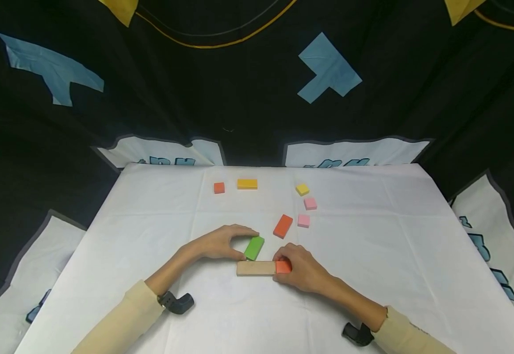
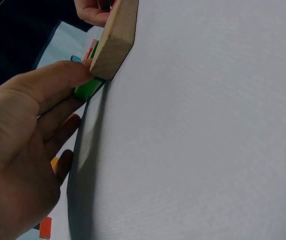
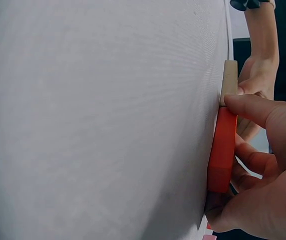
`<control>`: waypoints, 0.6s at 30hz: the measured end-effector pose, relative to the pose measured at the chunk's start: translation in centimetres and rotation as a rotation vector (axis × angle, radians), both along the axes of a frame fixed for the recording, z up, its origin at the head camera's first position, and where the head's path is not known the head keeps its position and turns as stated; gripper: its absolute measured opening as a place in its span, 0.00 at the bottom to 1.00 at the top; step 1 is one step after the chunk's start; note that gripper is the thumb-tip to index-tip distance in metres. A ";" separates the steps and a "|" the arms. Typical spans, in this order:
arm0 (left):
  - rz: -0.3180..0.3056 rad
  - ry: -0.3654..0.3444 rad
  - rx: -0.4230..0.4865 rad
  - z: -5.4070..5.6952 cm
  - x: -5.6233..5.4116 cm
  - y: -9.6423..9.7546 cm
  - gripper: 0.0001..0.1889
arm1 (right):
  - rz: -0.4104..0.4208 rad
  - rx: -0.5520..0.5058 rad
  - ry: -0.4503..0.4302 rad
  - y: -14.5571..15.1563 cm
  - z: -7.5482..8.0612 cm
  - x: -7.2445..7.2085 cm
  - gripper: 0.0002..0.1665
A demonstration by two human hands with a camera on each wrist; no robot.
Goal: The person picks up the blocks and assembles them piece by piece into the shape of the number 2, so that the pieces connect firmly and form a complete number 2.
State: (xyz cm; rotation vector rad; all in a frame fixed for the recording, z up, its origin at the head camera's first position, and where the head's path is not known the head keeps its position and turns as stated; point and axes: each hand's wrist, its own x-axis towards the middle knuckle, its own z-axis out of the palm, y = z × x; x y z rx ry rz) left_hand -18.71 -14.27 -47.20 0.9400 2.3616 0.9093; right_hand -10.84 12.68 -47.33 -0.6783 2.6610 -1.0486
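Observation:
In the head view, my left hand (image 1: 218,242) pinches a green block (image 1: 254,248) between thumb and fingers, one end to the other. That block slants just behind a plain wooden block (image 1: 255,268), its lower end right at the wood's far edge. My right hand (image 1: 304,268) grips an orange-red block (image 1: 283,267), which sits end to end with the wooden block. In the right wrist view, the thumb lies over the join of the orange-red block (image 3: 222,150) and the wooden block (image 3: 229,82). The left thumb overlaps the wooden block's corner (image 2: 113,55) in the left wrist view.
Farther back on the white-covered table (image 1: 151,211) lie another orange-red block (image 1: 283,226), two pink blocks (image 1: 303,221), a small yellow block (image 1: 302,189), a longer yellow block (image 1: 247,184) and a small orange block (image 1: 219,188). A black curtain (image 1: 239,98) hangs behind.

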 end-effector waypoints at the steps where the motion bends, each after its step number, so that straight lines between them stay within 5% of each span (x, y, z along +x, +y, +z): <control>1: 0.001 -0.001 0.001 0.0 0.0 0.0 0.33 | 0.001 -0.003 0.001 0.0 0.0 0.0 0.15; 18: 0.011 -0.014 0.003 -0.1 0.1 0.1 0.33 | -0.011 0.008 -0.014 0.0 0.0 -0.1 0.16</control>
